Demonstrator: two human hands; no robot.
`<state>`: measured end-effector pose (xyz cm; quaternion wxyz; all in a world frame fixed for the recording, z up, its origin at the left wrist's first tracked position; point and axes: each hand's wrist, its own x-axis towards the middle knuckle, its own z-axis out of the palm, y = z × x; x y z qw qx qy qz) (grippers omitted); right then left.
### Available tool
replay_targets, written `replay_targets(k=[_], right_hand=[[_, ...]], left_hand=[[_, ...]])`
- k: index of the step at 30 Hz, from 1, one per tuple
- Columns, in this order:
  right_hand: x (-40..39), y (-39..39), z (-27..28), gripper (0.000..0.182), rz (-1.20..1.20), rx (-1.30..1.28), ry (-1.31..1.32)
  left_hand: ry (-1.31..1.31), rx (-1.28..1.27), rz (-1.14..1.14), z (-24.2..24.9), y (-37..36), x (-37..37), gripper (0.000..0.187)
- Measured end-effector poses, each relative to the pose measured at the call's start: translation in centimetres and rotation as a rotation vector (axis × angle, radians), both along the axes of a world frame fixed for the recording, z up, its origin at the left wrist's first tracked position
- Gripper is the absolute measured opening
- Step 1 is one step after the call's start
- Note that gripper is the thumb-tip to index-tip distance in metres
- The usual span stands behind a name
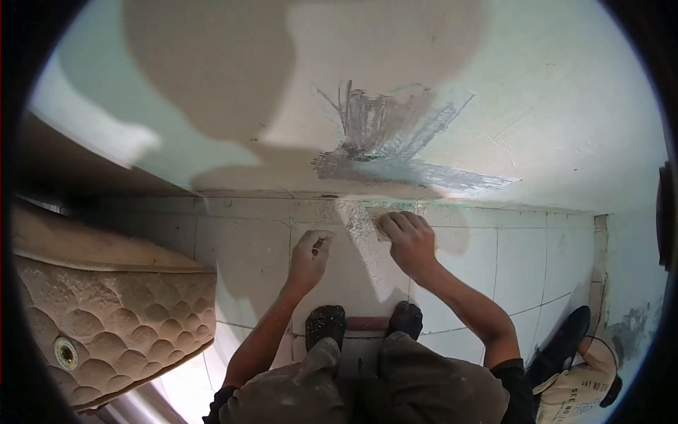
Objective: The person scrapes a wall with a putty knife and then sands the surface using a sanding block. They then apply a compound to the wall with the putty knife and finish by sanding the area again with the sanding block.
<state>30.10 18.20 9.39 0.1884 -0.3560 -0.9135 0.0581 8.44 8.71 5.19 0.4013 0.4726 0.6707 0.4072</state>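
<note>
My right hand [407, 240] is closed on a small flat tan piece [381, 225], low over the floor tiles near the foot of the wall. White crumbly debris [355, 218] lies on the tiles just left of it. My left hand [311, 256] hovers left of the debris with its fingers curled; what they hold, if anything, I cannot make out. Above both hands, the pale wall [537, 134] carries a rough grey scraped patch [395, 134].
A dusty quilted mattress [134, 311] stands at the left. My feet, in dark footwear [325, 325], are below my hands, with a reddish-brown bar [367, 324] between them. Another person [583, 374] is at the lower right. The wall bends at the right.
</note>
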Motion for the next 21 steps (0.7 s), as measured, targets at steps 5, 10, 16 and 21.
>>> replay_targets(k=[5,10,16,21], right_hand=[[0.4,0.5,3.1,0.040,-0.269,0.134,0.022],[2.2,0.4,1.6,0.046,-0.211,0.029,0.029],[0.4,1.3,4.3,0.041,-0.222,0.118,0.077],[2.0,0.8,1.3,0.042,-0.175,0.048,0.066]], left_hand=[[-0.014,-0.026,0.107,-2.5,-1.9,-2.1,0.020],[-0.082,-0.099,0.060,-3.1,-1.5,-2.1,0.021],[-0.156,-0.075,0.041,-2.6,-1.1,-0.7,0.022],[-0.151,-0.095,0.053,-2.7,-1.6,-0.4,0.020]])
